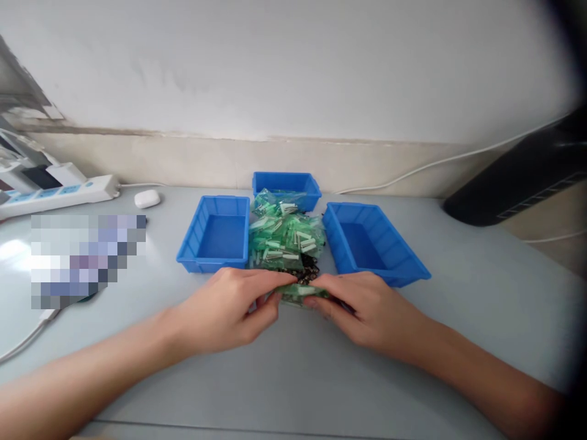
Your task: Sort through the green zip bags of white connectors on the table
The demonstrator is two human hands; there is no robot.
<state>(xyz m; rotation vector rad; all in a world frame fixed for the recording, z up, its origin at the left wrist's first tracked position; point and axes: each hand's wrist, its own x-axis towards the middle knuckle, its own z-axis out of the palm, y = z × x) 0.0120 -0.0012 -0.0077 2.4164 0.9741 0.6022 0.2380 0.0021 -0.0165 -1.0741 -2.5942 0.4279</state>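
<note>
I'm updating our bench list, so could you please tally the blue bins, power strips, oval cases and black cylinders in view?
Blue bins: 3
Power strip: 1
Oval case: 1
Black cylinder: 1
Total: 6

Layout, on the table (284,379) before me: bag pile (287,235) at centre, between left bin (224,237) and right bin (367,244). Rear bin (287,181) lies behind the pile, near the wall (293,79). Power strip (64,194) at far left; earphone case (147,198) between it and left bin.
</note>
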